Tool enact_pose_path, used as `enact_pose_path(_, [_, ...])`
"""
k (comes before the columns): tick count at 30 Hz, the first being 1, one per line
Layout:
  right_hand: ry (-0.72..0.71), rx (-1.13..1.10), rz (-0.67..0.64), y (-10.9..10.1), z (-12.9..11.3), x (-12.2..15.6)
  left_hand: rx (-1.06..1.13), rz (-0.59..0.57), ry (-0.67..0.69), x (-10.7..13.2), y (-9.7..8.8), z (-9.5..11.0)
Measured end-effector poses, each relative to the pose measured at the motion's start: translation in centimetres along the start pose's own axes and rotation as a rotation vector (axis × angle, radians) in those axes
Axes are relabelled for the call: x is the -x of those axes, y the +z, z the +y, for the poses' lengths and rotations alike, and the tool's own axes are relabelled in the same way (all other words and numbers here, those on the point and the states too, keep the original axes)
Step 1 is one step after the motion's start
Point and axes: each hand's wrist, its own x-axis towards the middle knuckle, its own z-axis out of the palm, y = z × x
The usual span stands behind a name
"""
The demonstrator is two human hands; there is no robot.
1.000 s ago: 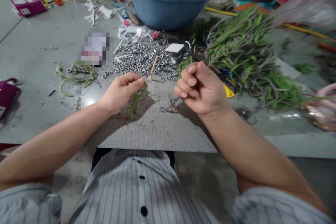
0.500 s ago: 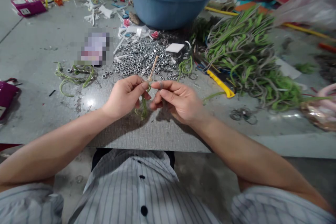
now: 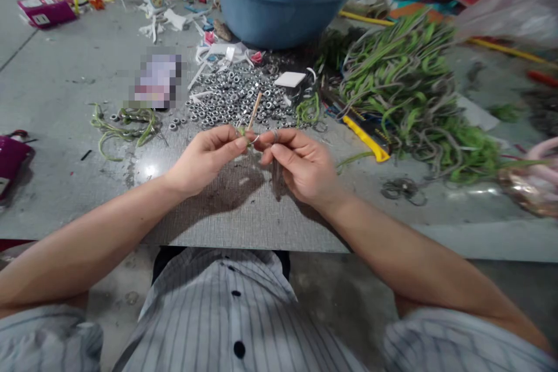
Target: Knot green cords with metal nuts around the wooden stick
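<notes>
My right hand (image 3: 305,165), raised well apart a second ago, has come in until its fingertips sit just beside those of my left hand (image 3: 207,160), low over the desk (image 3: 108,186). My left hand pinches a bit of green cord (image 3: 243,131) between closed thumb and forefinger; the cord shows at the fingertips, where half a second ago it hung below them. My right hand is half curled, thumb against forefinger on a grey thread (image 3: 276,177) that wraps the forefinger and trails beneath it. A thin strand spans the small gap between the hands.

Just beyond my left fingertips a slim wooden stick (image 3: 255,109) slants up before a spread of small metal nuts (image 3: 222,99). Left of my left hand lies a tangle of green cords (image 3: 102,128), a pixelated phone (image 3: 157,78) behind it. Right of my right hand rests a yellow-and-black cutter (image 3: 365,138), then a large heap of green and grey cords (image 3: 405,81). A blue basin (image 3: 279,14) stands beyond the nuts.
</notes>
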Motion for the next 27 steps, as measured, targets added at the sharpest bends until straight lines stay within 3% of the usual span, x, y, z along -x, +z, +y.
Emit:
enact_pose_path(11, [0.044, -0.133, -0.008, 0.2, -0.5, -0.2, 0.114, -0.167, -0.107, -0.2, -0.5, -0.2])
enact_pose_path(16, [0.07, -0.094, -0.001, 0.3, -0.7, -0.2, 0.083, -0.141, -0.059, -0.3, -0.4, -0.1])
enact_pose_path(21, [0.147, -0.26, -0.028, 0.5, -0.9, -0.3, 0.126, -0.114, -0.042, -0.3, -0.6, 0.0])
enact_pose_path(27, [0.121, -0.369, -0.029, 0.7, -1.0, -0.5, 0.141, -0.257, -0.151, 0.0, -0.5, 0.0])
